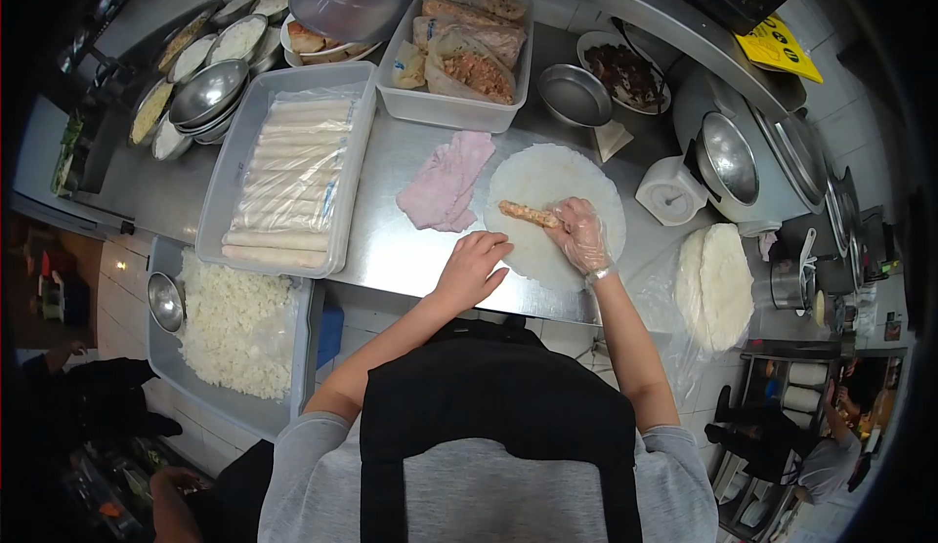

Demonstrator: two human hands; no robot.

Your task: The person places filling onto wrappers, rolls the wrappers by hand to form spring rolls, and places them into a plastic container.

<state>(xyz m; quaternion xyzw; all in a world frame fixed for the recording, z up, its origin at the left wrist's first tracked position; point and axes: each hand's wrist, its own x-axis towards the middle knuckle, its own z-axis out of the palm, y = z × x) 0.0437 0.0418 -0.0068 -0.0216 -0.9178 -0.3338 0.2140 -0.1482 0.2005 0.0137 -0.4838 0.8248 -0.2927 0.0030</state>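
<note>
A round white wrapper sheet [560,167] lies flat on the steel counter. Across its middle runs a log of orange-pink minced filling [524,213]. My right hand [578,235], in a clear plastic glove, has its fingers curled on the right end of that log. My left hand [476,262] is bare, with fingers stretched out at the lower left edge of the wrapper. Above it rests a crumpled pink cloth [446,182]. A stack of more wrapper sheets [715,287], partly on plastic film, sits to the right.
Left stands a plastic tub of finished rolls [293,167]; behind is a tub of bagged filling [395,105]. A bin of white shredded food [234,333] sits lower left. Metal bowls [576,94], a scale [671,191] and a large pot [708,94] crowd the right. Other people appear at both lower sides.
</note>
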